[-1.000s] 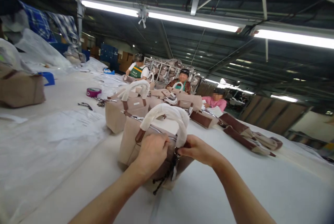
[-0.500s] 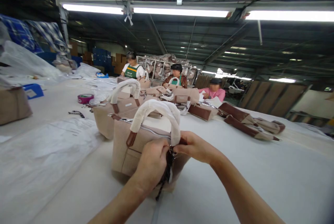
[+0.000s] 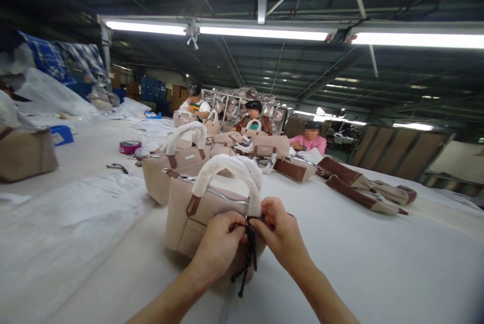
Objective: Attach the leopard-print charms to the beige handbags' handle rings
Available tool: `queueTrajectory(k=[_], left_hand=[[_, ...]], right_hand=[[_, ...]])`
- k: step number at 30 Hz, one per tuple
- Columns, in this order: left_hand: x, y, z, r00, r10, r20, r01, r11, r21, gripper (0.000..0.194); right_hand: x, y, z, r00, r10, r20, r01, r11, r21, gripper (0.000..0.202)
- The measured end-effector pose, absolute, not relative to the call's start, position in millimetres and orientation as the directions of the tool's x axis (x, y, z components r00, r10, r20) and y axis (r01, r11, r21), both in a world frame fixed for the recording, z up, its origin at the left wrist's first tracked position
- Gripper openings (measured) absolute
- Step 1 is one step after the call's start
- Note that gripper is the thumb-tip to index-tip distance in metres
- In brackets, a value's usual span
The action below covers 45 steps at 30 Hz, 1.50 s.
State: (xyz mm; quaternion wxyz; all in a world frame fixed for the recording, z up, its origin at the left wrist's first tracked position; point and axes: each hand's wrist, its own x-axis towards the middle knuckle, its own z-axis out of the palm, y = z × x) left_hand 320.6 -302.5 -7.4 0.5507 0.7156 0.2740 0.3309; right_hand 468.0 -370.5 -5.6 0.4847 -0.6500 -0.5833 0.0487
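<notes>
The beige woven handbag with brown leather tabs and white paper-wrapped handles (image 3: pixel 204 208) stands upright on the white worktop (image 3: pixel 378 263) right in front of me. At its near end, below the handle base, a dark corded tassel charm (image 3: pixel 249 256) hangs down the side of the bag. My left hand (image 3: pixel 219 246) is curled at the top of that charm, thumb and fingers pinched together on its upper part against the bag's end. My right hand (image 3: pixel 282 233) meets it from the other side, fingertips closed on the same spot where the charm joins the bag; I cannot make out the small fitting between my fingers.

Just behind stands a second beige handbag with wrapped handles (image 3: pixel 177 163), and further back more bags of the same kind. To the right, well apart, brown-and-beige straps (image 3: pixel 363 188) lie flat on the worktop. On the left I see sheets of white paper (image 3: pixel 106 188), a purple roll of tape (image 3: pixel 130 147) and another beige bag (image 3: pixel 26 152) at the edge. Three people (image 3: pixel 253 115) sit at the far end.
</notes>
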Motion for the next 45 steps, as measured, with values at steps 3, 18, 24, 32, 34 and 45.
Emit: queueTrajectory(k=[3,18,24,32,34,45], left_hand=[[317,-300,-6,0.594,0.752,0.288,0.164,-0.463,0.871,0.020],[346,-332,-29,0.553,0.815,-0.171,-0.385,0.432,0.815,0.031],[337,-322,-24,0.619,0.763,-0.188,-0.412,0.519,0.749,0.031],[337,-320,-23,0.544,0.836,-0.070,-0.254,0.243,0.936,0.022],[329,-319,-20,0.445,0.880,0.168,-0.124,-0.126,0.984,0.017],[315,-304,-15,0.549,0.569,0.612,-0.137,-0.662,0.737,0.025]], right_hand=[[467,-368,-2,0.293,0.812,0.504,0.725,0.155,-0.671,0.014],[467,-377,-9,0.231,0.807,0.543,0.722,0.232,-0.652,0.014],[460,-382,-1,0.113,0.765,0.634,0.751,0.352,-0.559,0.020],[449,-379,7,0.108,0.777,0.620,0.883,0.212,-0.420,0.029],[449,-379,7,0.066,0.724,0.686,0.921,0.220,-0.320,0.035],[441,-376,25,-0.080,0.660,0.747,0.879,0.400,-0.259,0.029]])
